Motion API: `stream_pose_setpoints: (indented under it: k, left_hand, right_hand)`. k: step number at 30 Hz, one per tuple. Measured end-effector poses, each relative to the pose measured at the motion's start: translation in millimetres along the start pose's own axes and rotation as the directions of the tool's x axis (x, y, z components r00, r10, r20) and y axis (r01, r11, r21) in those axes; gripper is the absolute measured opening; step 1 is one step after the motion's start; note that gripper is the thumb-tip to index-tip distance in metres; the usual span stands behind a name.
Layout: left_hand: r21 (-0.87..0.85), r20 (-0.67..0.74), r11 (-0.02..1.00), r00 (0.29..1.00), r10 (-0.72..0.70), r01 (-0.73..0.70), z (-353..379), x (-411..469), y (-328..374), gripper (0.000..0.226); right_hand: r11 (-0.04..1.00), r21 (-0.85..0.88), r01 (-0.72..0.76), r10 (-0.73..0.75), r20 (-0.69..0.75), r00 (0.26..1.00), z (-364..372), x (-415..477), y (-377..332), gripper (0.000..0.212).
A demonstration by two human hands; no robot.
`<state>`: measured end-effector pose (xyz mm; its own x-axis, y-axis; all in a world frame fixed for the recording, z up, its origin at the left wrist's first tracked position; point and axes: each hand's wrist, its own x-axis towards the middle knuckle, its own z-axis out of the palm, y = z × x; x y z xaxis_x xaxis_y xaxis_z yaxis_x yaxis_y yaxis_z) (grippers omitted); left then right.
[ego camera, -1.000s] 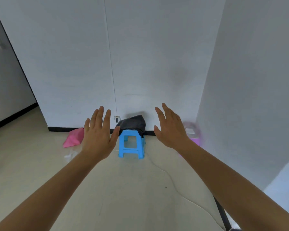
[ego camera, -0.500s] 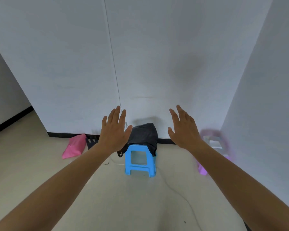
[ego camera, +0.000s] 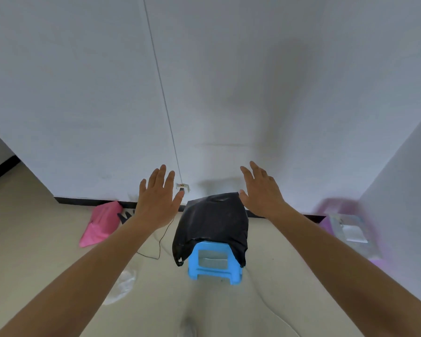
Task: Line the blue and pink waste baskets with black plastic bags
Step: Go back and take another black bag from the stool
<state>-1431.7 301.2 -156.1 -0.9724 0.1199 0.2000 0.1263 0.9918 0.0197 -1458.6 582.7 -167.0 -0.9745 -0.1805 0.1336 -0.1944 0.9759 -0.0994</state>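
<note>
**poster1:** Head cam view, quick rundown. Both arms are stretched out in front, palms down. Left hand (ego camera: 157, 201) has its fingers spread flat and nothing in it. Right hand (ego camera: 261, 190) is the same, wide open and empty, with its thumb edge right at the top corner of the black plastic bag (ego camera: 214, 222).

**poster2:** Where's the bag sitting?

**poster1:** Draped over a small blue stool (ego camera: 214, 263) on the floor, close to the wall and between the two hands. A pink thing (ego camera: 100, 224) lies on its side to the left by the baseboard, apart from the stool.

**poster2:** And on the right?

**poster1:** A purple-pink object (ego camera: 336, 207) against the wall, too blurred to call, might be a basket.
</note>
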Motion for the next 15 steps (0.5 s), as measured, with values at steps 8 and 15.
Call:
stream_pose_setpoints:
  k: [8, 15]
  left_hand:
    - [0.003, 0.323, 0.987, 0.935, 0.149, -0.158, 129, 139, -62, 0.059]
    - [-0.194, 0.515, 0.973, 0.830, 0.213, -0.129, 291, 156, -63, 0.045]
  right_hand:
    - [0.973, 0.036, -0.228, 0.214, 0.229, 0.950, 118, 116, -7, 0.066]
    - [0.965, 0.028, -0.262, 0.236, 0.355, 0.905, 273, 136, 11, 0.059]
